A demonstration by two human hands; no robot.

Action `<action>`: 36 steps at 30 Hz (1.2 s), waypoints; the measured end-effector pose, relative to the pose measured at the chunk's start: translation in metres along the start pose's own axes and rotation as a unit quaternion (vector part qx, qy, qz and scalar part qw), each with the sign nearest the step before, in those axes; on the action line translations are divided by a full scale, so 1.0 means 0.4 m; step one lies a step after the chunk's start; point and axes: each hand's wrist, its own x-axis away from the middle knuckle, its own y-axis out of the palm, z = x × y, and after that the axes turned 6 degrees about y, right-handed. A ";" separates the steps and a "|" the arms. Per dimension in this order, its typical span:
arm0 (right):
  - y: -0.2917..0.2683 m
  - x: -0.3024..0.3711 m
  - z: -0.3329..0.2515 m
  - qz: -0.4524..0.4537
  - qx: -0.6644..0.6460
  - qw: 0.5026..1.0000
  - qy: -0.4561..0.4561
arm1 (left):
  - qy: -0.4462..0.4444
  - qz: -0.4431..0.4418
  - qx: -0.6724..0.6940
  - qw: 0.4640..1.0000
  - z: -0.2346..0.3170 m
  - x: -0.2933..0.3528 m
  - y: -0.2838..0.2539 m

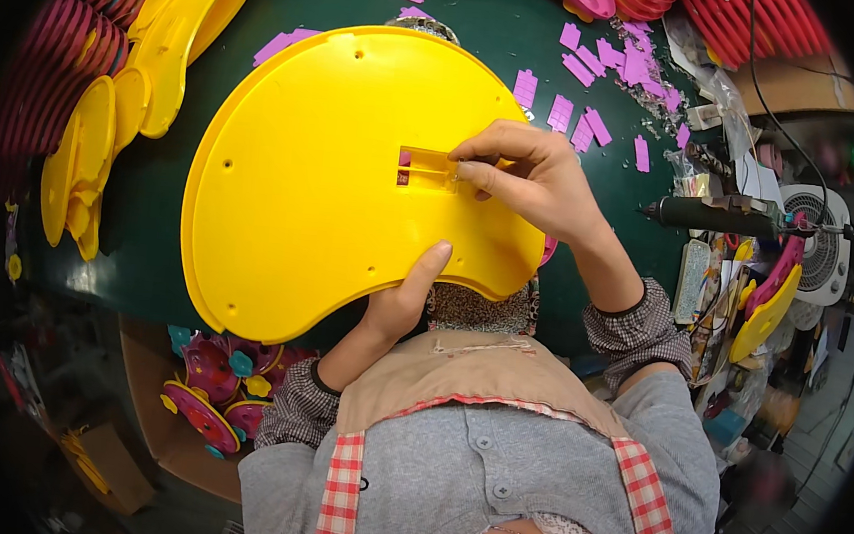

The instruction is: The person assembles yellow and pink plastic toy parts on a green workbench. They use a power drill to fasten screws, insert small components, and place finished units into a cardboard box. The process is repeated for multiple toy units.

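Yellow kidney-shaped plastic panel (305, 157) is in front of you, over the dark green tabletop (619, 244). Your bare left hand (399, 306) grips its lower rim, thumb on top; the other fingers are hidden. Your bare right hand (539, 180) is the nearer one to the small rectangular yellow compartment (427, 180), which lies just left of its fingertips, long axis going left to right. Its thumb and forefinger come close together; whether they pinch something, I cannot tell. You have one panel, one compartment, and more than ten flat lavender plastic pieces (560, 113).

Workshop: corded tool (717, 216), stacked parts (52, 87).
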 end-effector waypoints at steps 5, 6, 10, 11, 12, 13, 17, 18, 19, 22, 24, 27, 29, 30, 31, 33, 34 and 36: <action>-0.017 -0.039 -0.076 -0.074 0.131 0.988 0.039 | 0.022 0.007 -0.045 0.999 0.040 0.010 0.031; -0.022 -0.047 -0.081 -0.098 0.160 0.981 0.043 | 0.016 0.002 -0.050 0.999 0.039 0.015 0.031; -0.045 -0.018 -0.047 -0.093 0.258 0.943 -0.187 | -0.012 0.008 -0.043 0.999 0.024 0.011 0.013; -0.035 -0.007 -0.033 -0.074 0.313 0.919 -0.228 | -0.023 0.015 -0.036 0.999 0.019 0.008 0.010; -0.024 0.006 -0.018 -0.052 0.366 0.890 -0.267 | -0.044 0.019 -0.025 0.999 0.017 0.005 0.000; -0.016 0.025 -0.001 -0.029 0.419 0.857 -0.300 | -0.068 0.020 -0.012 0.997 0.016 0.003 -0.014; 0.008 0.079 0.044 -0.038 0.340 0.910 -0.235 | -0.137 0.018 0.417 0.899 0.027 -0.068 -0.052; -0.006 0.092 0.071 -0.037 0.263 0.941 -0.209 | -0.130 0.020 0.425 0.896 0.013 -0.084 -0.049; -0.037 0.097 0.104 -0.016 0.173 0.967 -0.186 | -0.138 0.044 0.443 0.884 0.012 -0.098 -0.043; -0.204 0.097 0.257 0.090 -0.041 0.988 -0.118 | -0.131 0.109 0.451 0.876 -0.004 -0.161 -0.003; -0.245 0.106 0.311 0.113 0.194 0.973 -0.054 | -0.143 0.148 0.414 0.887 -0.046 -0.222 0.018; -0.253 0.114 0.357 0.149 0.395 0.906 -0.033 | -0.191 0.162 0.394 0.884 -0.081 -0.244 0.013; -0.261 0.105 0.361 0.256 0.372 0.892 -0.017 | -0.220 0.133 0.402 0.879 -0.061 -0.199 -0.004; -0.257 0.077 0.361 0.378 0.209 0.901 -0.039 | -0.240 0.131 0.362 0.891 -0.038 -0.171 -0.015; -0.263 0.043 0.340 0.411 0.174 0.892 -0.068 | -0.254 0.100 0.362 0.891 -0.020 -0.144 -0.024; -0.188 -0.037 0.237 0.351 0.011 0.932 -0.091 | -0.286 0.043 0.363 0.886 0.005 -0.085 -0.041; -0.149 -0.070 0.197 0.283 0.030 0.954 -0.097 | -0.321 -0.012 0.403 0.857 -0.008 -0.056 -0.063; -0.078 -0.131 0.154 0.184 0.104 0.969 -0.128 | -0.391 -0.052 0.402 0.826 -0.026 0.004 -0.082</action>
